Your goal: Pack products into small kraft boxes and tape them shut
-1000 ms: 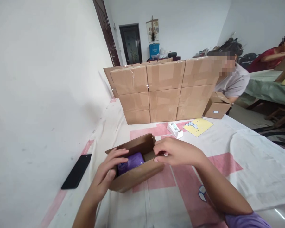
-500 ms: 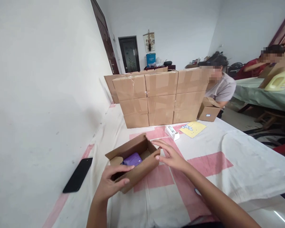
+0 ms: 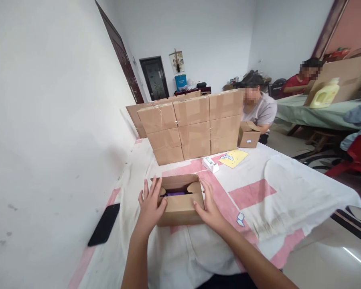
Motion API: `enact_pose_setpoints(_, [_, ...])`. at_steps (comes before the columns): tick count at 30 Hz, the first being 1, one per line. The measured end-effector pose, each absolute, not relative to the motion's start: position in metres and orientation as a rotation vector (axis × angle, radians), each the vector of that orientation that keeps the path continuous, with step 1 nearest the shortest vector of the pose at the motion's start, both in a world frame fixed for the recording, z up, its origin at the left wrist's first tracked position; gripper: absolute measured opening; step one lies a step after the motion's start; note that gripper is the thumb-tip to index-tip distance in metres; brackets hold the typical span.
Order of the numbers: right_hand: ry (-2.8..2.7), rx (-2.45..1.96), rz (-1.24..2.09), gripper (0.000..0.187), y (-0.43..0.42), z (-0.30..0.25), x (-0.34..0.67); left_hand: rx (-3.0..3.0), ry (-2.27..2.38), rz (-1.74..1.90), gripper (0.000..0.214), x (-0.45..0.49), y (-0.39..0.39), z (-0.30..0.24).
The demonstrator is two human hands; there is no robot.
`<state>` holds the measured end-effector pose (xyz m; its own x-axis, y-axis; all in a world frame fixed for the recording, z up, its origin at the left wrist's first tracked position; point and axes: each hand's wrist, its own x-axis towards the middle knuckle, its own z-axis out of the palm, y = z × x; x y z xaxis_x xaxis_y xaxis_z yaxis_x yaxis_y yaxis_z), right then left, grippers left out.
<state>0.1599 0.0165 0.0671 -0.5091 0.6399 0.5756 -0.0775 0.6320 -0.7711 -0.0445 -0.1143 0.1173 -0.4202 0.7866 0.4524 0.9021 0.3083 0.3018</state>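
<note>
A small brown cardboard box (image 3: 180, 216) sits on the cloth in front of me, its long side facing me. Its near flap is folded inward over part of the opening, while the back flap stands up. Through the gap a purple item (image 3: 176, 194) shows inside, mostly hidden. My left hand (image 3: 150, 204) grips the left end, fingers spread along the side and thumb on the near flap. At the right end, my right hand (image 3: 209, 204) holds the box with its fingers behind the corner and its thumb on the front edge.
A wall of taped cartons (image 3: 195, 128) stands behind the box. Nearby lie a white device (image 3: 210, 164) and a yellow sheet (image 3: 235, 158); a black phone (image 3: 104, 224) is at left by the wall. A co-worker (image 3: 266, 106) sits beyond a small carton (image 3: 248, 135).
The box has turned square to me, and its near flap has folded in over the purple item. My left hand has moved from the near edge to the left end. The view has shifted right.
</note>
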Motion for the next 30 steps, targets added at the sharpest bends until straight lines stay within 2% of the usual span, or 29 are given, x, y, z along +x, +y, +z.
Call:
enact_pose_setpoints(4, [-1.896,-0.474,1.092,0.077,0.024,0.061,0.156,-1.512,-2.351,-0.655,0.059,-0.039,-0.106,0.116])
enact_pose_setpoints(9, [-1.887,-0.464,1.035,0.067,0.043,0.057,0.152,-1.649,-2.295,-0.610,0.041,-0.025,-0.113,0.108])
enact_pose_setpoints(11, [-1.898,-0.456,1.011,0.056,0.052,0.059,0.160,-1.690,-2.277,-0.554,0.044,-0.019,-0.117,0.104])
enact_pose_setpoints(14, [-1.897,-0.510,0.934,0.027,0.070,0.064,0.195,-1.680,-2.255,-0.460,0.058,-0.013,-0.121,0.099])
enact_pose_setpoints(17, [-1.930,-0.722,0.826,0.026,0.089,0.064,0.250,-1.685,-2.220,-0.424,0.062,-0.013,-0.123,0.098])
enact_pose_setpoints(22, [-2.403,-0.904,0.668,0.022,0.085,0.048,0.320,-1.674,-2.134,-0.486,0.062,-0.016,-0.121,0.095])
enact_pose_setpoints(26, [-2.584,-0.973,0.553,0.025,0.066,0.033,0.325,-1.658,-2.091,-0.545,0.063,-0.014,-0.121,0.093])
enact_pose_setpoints(30, [-2.520,-0.978,0.617,0.010,0.061,0.026,0.319,-1.657,-2.103,-0.559,0.062,-0.012,-0.122,0.094])
